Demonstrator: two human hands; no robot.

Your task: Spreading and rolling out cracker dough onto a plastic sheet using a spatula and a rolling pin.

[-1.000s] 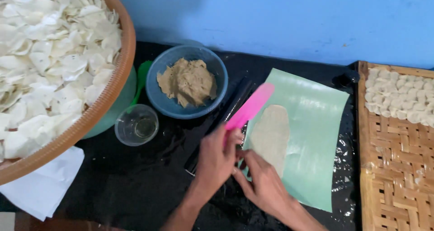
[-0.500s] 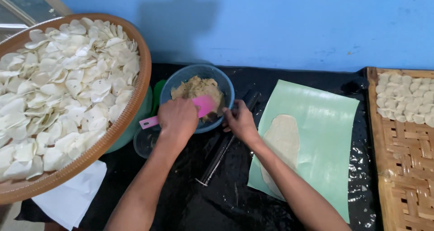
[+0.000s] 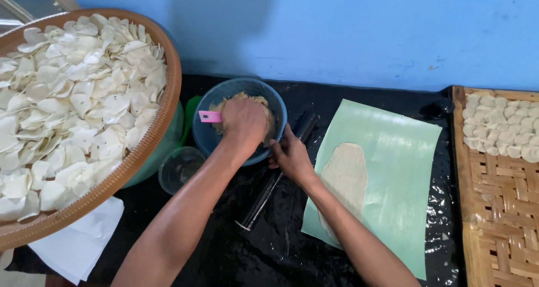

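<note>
**Dough bench, scooping from the bowl**

1. Basket (image 3: 160, 130): large, round and woven, at far left, heaped with pale cut rounds. Not touched.
2. Tray (image 3: 494, 208): woven, flat, at far right; small pale discs lie at its top end. Well apart from both hands.
3. Sheet (image 3: 393, 169): pale green, on the black table cover right of the bowl. A thin rolled oval of dough lies on it.
4. Bowl (image 3: 269, 99): blue, between basket and sheet, holding a tan mass of dough (image 3: 247, 99). Step in hand, by judgement: taking a fresh portion out of this bowl. The next move would call for lifting the portion clear of the rim and carrying it right to the sheet.
5. Roller (image 3: 269, 189): dark rod, lying loose on the cover just below the bowl, unheld.
6. Cup (image 3: 178, 169): clear, small, beside the bowl at lower left.
7. Left hand (image 3: 244, 121): inside the bowl, fingers curled closed round a pink scraper (image 3: 210, 116); only the handle end shows, so whether the blade is in the dough cannot be told.
8. Right hand (image 3: 289, 152): fingers bent, pressed on the bowl's near rim, seemingly steadying it.
</note>
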